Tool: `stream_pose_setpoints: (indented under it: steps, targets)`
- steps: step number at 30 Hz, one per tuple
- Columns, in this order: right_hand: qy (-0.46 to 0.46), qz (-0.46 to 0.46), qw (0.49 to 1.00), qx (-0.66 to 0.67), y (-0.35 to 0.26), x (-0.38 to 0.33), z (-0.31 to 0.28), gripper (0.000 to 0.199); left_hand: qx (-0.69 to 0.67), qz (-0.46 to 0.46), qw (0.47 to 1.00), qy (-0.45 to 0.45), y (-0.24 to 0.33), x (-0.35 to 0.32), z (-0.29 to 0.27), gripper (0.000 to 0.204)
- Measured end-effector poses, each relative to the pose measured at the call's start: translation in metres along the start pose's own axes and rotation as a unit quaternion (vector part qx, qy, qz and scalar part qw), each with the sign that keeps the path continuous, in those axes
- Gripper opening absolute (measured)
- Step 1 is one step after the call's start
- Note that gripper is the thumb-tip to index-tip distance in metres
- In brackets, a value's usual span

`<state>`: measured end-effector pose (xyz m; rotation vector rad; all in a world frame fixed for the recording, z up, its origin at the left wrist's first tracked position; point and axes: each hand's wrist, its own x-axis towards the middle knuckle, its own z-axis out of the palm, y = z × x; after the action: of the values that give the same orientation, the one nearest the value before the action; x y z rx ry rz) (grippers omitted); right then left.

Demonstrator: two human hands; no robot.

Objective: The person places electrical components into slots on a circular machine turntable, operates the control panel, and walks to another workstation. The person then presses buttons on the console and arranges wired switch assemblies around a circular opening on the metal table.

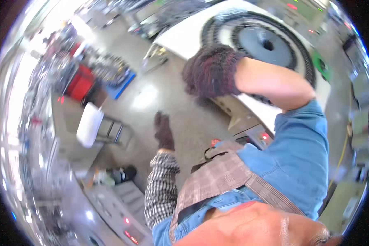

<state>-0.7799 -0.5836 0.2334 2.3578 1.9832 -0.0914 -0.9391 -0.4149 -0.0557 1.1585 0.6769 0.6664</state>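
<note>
My right hand (211,71), in a dark knitted glove with reddish flecks, is raised in front of a white table (180,35). Its arm bends sharply at the elbow. The glove is blurred and its fingers are turned from view, so what they hold, if anything, is hidden. Beyond it on the table lies a round device with a grey disc (254,41) inside black toothed-looking rings (307,53). Lower and to the left, my left hand (165,131) hangs over the floor in a dark glove, below a checked sleeve cover. Its fingers stretch out with nothing visible in them.
A white-seated stool (90,125) stands at the left. Behind it are a red bin (80,83) and a blue tray (121,86) by a pile of metal parts. A grey cabinet (110,205) is lower left. Beside the table hangs a green round thing (322,66).
</note>
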Motion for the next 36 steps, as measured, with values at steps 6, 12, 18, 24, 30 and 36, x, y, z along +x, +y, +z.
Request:
stream_pose_setpoints:
  steps: [6,12,18,24,30,36]
  targets:
    - [-0.099,0.401,0.906,0.094,0.146,-0.104,0.091,0.040,0.039,0.017,0.996,-0.083,-0.012,0.038,0.061,0.050]
    - [-0.089,0.401,0.911,-0.026,0.224,-0.235,0.163,0.032,0.318,0.418,0.831,-0.184,-0.066,0.002,0.213,0.059]
    - [0.005,0.592,0.803,0.069,0.268,-0.351,0.176,0.046,0.576,0.464,0.648,-0.181,-0.063,-0.103,0.336,0.070]
    - [0.160,0.687,0.705,0.074,0.367,-0.482,0.222,0.050,0.612,0.390,0.678,-0.117,-0.078,-0.102,0.349,0.068]
    - [0.246,0.671,0.697,0.063,0.479,-0.559,0.266,0.056,0.564,0.207,0.796,0.074,-0.081,-0.125,0.381,0.069]
    - [0.227,0.746,0.624,0.055,0.561,-0.565,0.314,0.061,0.542,0.246,0.800,0.072,-0.102,-0.114,0.374,0.067]
